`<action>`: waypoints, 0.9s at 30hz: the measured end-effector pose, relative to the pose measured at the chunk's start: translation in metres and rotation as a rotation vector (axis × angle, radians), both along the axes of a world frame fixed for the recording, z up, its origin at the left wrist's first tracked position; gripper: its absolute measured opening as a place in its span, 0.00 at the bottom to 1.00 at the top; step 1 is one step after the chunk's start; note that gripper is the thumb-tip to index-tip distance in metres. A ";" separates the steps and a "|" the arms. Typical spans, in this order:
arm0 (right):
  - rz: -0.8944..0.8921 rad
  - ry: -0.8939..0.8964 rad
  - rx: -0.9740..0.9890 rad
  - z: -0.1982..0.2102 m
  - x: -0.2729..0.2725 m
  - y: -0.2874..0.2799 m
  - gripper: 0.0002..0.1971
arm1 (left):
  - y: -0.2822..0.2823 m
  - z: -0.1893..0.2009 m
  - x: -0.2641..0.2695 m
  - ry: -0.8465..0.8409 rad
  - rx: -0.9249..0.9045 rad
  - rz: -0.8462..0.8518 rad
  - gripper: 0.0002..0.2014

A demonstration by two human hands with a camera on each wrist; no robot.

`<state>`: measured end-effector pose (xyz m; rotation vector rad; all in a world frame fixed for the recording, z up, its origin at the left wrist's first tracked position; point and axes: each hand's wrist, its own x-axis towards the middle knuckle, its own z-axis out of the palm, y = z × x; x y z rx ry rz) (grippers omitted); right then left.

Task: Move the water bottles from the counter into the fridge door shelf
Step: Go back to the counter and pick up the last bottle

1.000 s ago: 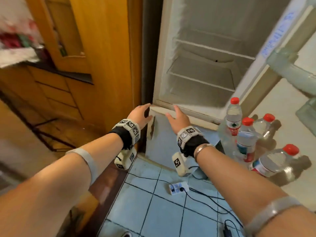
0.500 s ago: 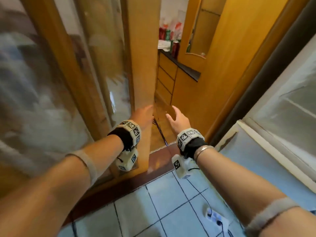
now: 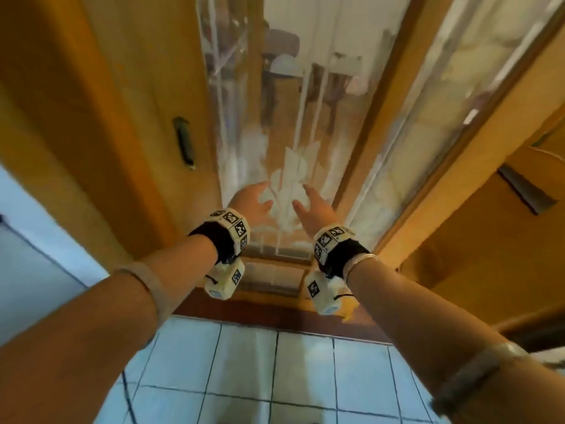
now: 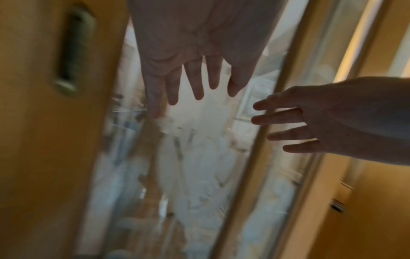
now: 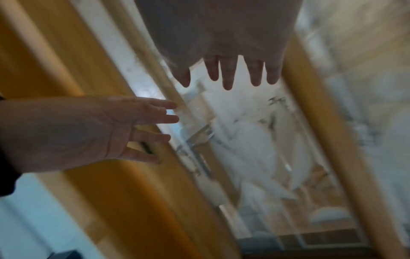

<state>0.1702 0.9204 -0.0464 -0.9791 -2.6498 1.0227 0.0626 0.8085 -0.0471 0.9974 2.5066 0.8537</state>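
- My left hand (image 3: 252, 201) is spread wide, fingers straight and apart, with nothing in it; the left wrist view shows daylight between every finger.
- My right hand (image 3: 312, 209) is the same: fingers splayed and relaxed, palm empty.
- Both hands reach toward 12 o'clock, side by side but apart, in front of a glass door panel (image 3: 284, 117) set in a wooden frame (image 3: 137, 102). I cannot tell whether my fingertips touch the glass or hover just short of it.
- Where the water bottles are: none shows in any view. No counter, no fridge and no door shelf appears either, so I cannot place them from here.
- Progress, as I judge it: I am carrying nothing and looking at a wooden door, so no bottle is in transit. How many, if any, already stand in the shelf cannot be read from these views. Left to do, at the least: turn to the bottles, take one, and set it in the shelf.
- Orientation of the bottles: their long axis and the way their caps point are not visible, so I cannot state them. I would expect to want them upright for a door shelf, but that is a guess.
- Around me: a dark recessed pull (image 3: 183, 142) sits in the wood at about 10 o'clock from my left hand; pale blue floor tiles (image 3: 244, 368) lie at 6 o'clock beneath my forearms; a second glass panel (image 3: 428, 133) runs off toward 2 o'clock.
- The wrist views are smeared with motion blur, so finer detail is uncertain.
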 end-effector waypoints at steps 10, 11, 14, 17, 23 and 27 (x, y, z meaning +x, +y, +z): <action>0.362 0.038 0.010 0.006 -0.146 -0.165 0.28 | -0.202 0.009 -0.095 -0.006 0.011 0.381 0.26; 0.402 0.036 0.010 0.006 -0.160 -0.182 0.28 | -0.222 0.010 -0.102 -0.004 0.018 0.422 0.25; 0.554 0.020 0.009 0.007 -0.203 -0.236 0.29 | -0.280 0.007 -0.125 0.027 0.020 0.561 0.24; 0.715 0.023 -0.084 0.014 -0.234 -0.295 0.43 | -0.336 0.002 -0.146 0.063 -0.004 0.694 0.24; 0.937 0.049 -0.061 0.010 -0.310 -0.393 0.31 | -0.442 0.006 -0.181 0.103 0.027 0.944 0.23; 1.072 0.088 -0.067 0.009 -0.350 -0.459 0.26 | -0.513 0.004 -0.192 0.104 0.039 1.136 0.23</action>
